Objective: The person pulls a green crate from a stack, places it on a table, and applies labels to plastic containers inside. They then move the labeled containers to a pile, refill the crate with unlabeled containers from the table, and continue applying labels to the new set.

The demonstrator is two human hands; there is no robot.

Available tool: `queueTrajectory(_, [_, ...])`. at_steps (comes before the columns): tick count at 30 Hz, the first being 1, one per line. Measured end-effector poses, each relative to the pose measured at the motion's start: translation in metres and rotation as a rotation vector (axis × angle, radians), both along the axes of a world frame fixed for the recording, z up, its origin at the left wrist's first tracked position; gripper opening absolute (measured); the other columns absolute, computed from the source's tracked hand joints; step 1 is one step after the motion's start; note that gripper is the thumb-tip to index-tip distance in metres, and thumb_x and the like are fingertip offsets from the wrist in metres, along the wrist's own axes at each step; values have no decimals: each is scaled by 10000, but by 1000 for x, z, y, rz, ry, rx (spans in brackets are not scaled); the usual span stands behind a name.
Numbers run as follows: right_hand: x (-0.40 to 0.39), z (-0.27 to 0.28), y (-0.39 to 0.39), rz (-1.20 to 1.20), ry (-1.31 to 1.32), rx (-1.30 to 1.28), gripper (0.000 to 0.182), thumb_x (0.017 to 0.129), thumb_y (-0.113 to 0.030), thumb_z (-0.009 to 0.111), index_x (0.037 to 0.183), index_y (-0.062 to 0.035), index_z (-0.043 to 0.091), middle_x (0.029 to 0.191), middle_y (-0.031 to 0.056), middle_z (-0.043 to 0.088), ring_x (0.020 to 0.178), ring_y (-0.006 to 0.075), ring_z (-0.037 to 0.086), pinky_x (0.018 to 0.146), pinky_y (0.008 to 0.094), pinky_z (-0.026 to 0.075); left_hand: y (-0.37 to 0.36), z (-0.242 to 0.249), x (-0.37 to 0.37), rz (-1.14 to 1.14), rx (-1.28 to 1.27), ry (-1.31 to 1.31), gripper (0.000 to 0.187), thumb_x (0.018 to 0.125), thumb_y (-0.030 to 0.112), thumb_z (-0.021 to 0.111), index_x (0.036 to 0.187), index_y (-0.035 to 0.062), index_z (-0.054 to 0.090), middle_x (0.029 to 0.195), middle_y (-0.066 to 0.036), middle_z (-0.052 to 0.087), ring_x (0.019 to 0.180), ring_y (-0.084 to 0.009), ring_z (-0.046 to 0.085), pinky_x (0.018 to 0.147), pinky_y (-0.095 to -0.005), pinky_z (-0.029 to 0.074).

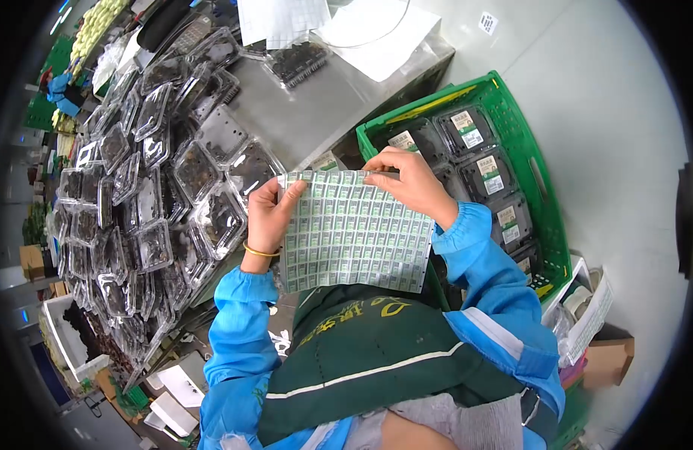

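Observation:
A sheet of small green-and-white stickers (354, 232) hangs in front of my apron, printed in many rows. My left hand (268, 219) pinches its upper left corner, thumb on the front. At the top edge on the right, my right hand (412, 182) has thumb and fingers closed on the sheet. Just beyond my right hand, a green plastic crate (532, 154) holds several clear lidded boxes (490, 174) with dark contents and white-and-green labels. Left of my left hand lies a large heap of similar clear boxes (215, 217) on the table.
The metal table (309, 112) extends ahead, with white paper sheets (380, 34) and a dark-filled box (297, 61) at its far end. A white bin (586, 315) and a cardboard box (610, 356) stand at the right. White foam boxes (185, 382) lie low on the left.

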State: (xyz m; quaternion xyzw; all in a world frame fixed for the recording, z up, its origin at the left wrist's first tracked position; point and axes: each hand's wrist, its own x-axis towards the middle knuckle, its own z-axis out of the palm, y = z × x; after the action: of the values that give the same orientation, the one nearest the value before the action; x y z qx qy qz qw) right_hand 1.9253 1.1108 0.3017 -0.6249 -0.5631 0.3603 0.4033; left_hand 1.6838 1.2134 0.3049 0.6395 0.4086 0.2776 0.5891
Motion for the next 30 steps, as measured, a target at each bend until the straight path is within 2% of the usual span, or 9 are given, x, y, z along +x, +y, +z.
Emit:
queueTrajectory(7, [-6, -7, -13, -210, -78, 315, 138, 749, -91, 703, 848, -9, 653, 797, 93, 590, 770, 255, 571, 677, 357, 457, -3, -4, 14, 16, -133, 7, 157, 877, 167, 651, 870, 11, 670, 759, 30, 644, 634, -10, 517, 560, -177, 409])
queueTrajectory(9, [-8, -9, -14, -246, -277, 452, 117, 746, -68, 701, 844, -19, 657, 804, 85, 596, 784, 256, 573, 680, 355, 460, -1, -11, 15, 9, -123, 17, 160, 877, 169, 651, 878, 10, 672, 760, 29, 643, 636, -10, 517, 563, -176, 410])
queueTrajectory(13, [-8, -13, -24, -227, -343, 451, 67, 747, -41, 697, 798, -24, 658, 832, 77, 608, 788, 237, 581, 681, 332, 463, 1, -18, 16, -2, -73, 17, 161, 874, 164, 656, 894, 5, 675, 751, 35, 632, 636, -7, 506, 568, -176, 406])
queueTrajectory(15, [-7, -11, -29, -228, 18, 394, 226, 743, -12, 697, 964, -36, 650, 888, 70, 617, 810, 201, 595, 713, 312, 473, 0, -14, 13, -5, -46, 23, 155, 873, 160, 657, 898, 8, 675, 749, 42, 626, 638, -7, 502, 570, -177, 404])
queueTrajectory(16, [-7, -7, -28, -228, 19, 392, 226, 743, -12, 697, 964, -36, 650, 888, 70, 617, 810, 201, 595, 713, 312, 473, 0, -13, 12, -13, -21, 28, 149, 872, 157, 658, 902, 12, 674, 748, 49, 620, 641, -7, 497, 571, -178, 402])
queueTrajectory(18, [-10, 4, -23, -268, 249, 247, 493, 757, 40, 672, 1224, -46, 535, 1016, 86, 609, 861, 169, 599, 787, 299, 483, -1, -13, 10, -51, 13, 41, 143, 871, 155, 658, 904, 16, 673, 750, 55, 616, 646, -7, 489, 575, -178, 399])
queueTrajectory(19, [-10, -3, -18, -192, 219, 255, 640, 780, 54, 640, 1358, -77, 398, 1103, 89, 584, 871, 162, 601, 826, 303, 486, -1, -13, 10, -88, 52, 52, 138, 871, 154, 659, 907, 21, 671, 752, 62, 611, 650, -7, 481, 578, -178, 396])
queueTrajectory(23, [-19, 0, -5, -147, 150, 270, 580, 786, 78, 608, 1323, -56, 433, 1103, 96, 579, 843, 144, 597, 813, 298, 493, -10, -7, 20, -67, 82, -24, 159, 853, 161, 681, 847, 4, 656, 683, 74, 562, 614, -5, 404, 526, -192, 341])
queueTrajectory(30, [-28, -2, -7, -127, -73, 426, 551, 779, 85, 607, 1296, -39, 463, 1045, 96, 582, 806, 131, 587, 791, 301, 491, -9, -14, 21, -4, -14, 33, 173, 857, 177, 679, 854, 4, 673, 668, 75, 563, 607, -6, 405, 527, -189, 342])
